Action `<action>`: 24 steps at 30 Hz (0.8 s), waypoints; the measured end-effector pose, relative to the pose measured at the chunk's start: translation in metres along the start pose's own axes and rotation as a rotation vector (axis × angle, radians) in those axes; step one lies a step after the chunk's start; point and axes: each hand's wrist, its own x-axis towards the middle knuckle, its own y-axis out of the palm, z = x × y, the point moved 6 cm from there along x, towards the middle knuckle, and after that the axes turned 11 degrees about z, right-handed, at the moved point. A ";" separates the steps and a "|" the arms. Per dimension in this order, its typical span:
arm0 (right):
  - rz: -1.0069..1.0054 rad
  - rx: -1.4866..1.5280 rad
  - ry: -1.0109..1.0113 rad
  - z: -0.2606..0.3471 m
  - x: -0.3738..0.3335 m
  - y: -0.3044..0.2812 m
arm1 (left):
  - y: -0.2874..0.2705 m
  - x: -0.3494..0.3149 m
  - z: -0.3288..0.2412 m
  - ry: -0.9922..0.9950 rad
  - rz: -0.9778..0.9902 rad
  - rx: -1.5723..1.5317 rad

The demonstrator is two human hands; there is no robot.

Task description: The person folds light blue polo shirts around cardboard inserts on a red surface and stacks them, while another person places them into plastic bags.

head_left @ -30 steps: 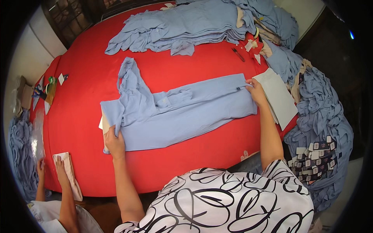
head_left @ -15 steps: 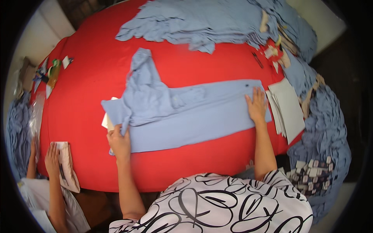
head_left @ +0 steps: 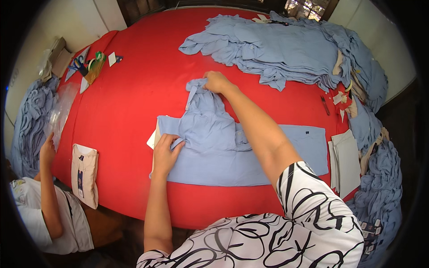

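A light blue shirt [head_left: 268,165] lies partly folded, lengthwise across the red-covered table. One bunched sleeve [head_left: 208,111] of it points to the far side. My right hand [head_left: 216,82] reaches across and grips the end of that sleeve, its fingers closed on the cloth. Near the shirt's left end, my left hand [head_left: 166,154] rests on it, fingers curled around a small loose fold of fabric. The corner of a pale card [head_left: 151,139] sticks out from under the shirt's left end.
Blue shirts [head_left: 286,49] are piled at the back right. Grey-white sheets [head_left: 346,161] lie at the right, more blue garments [head_left: 380,183] beyond. A folded beige garment [head_left: 85,172] is at the left, near a co-worker's hand [head_left: 47,152]. Scissors [head_left: 79,64] lie far left, snips [head_left: 325,105] right.
My right hand has left the shirt's right end and moved far and left to the sleeve end. The left hand keeps to the shirt's left end. The co-worker's hand has left the beige garment.
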 end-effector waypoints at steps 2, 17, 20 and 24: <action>0.055 0.076 -0.197 0.041 -0.012 -0.012 | 0.000 0.002 0.002 0.001 -0.053 0.047; -0.380 0.274 -0.597 0.085 -0.304 0.067 | 0.016 0.033 -0.029 0.150 -0.098 0.317; -0.351 0.350 -0.644 0.093 -0.307 0.086 | 0.021 0.041 -0.024 0.121 0.080 0.201; -0.217 0.492 -0.710 0.088 -0.311 0.102 | 0.029 0.047 0.007 -0.029 0.182 -0.106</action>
